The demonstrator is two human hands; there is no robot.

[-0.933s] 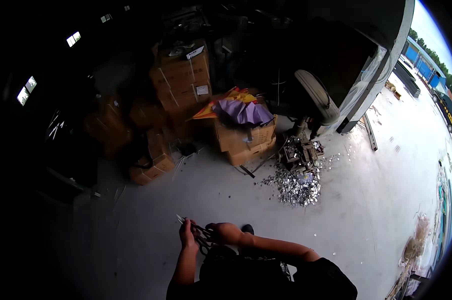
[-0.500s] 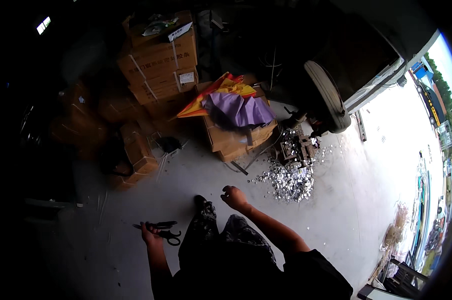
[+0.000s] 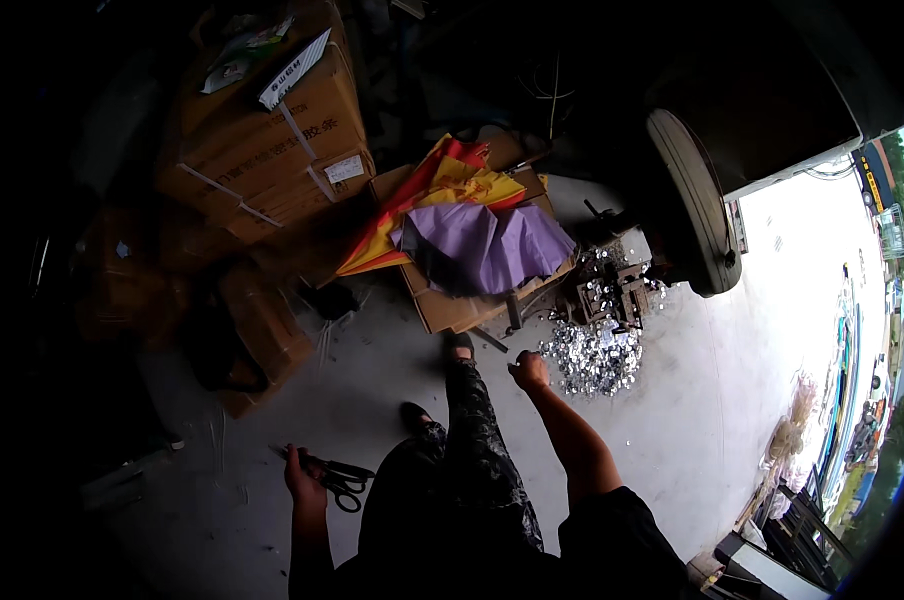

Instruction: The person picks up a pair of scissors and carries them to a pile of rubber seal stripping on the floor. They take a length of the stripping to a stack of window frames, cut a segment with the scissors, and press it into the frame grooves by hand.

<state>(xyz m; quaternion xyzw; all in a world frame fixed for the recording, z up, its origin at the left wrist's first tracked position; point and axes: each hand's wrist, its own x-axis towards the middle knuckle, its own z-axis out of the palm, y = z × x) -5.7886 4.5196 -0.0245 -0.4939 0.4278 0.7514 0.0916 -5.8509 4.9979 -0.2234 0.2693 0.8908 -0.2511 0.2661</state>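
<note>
Scissors in my left grip, low over the floor; right hand out toward the cardboard box.
My left hand (image 3: pixel 307 482) is closed around dark scissors with looped handles (image 3: pixel 346 490), beside my left thigh; my right hand (image 3: pixel 529 370) has curled fingers, and I cannot tell whether they pinch anything. Smooth grey floor (image 3: pixel 697 400) extends right of my right arm. Ahead, the low brown cardboard box (image 3: pixel 434 308), topped with purple fabric (image 3: pixel 492 245) and red-and-yellow fabric (image 3: pixel 450 190), meets my forward shoe (image 3: pixel 459 345) closely. A heap of small shiny metal pieces (image 3: pixel 597 362) and a grey-treaded tyre (image 3: pixel 694 200) obstruct the forward right; strapped brown cartons (image 3: pixel 257 165) bound the forward left.
</note>
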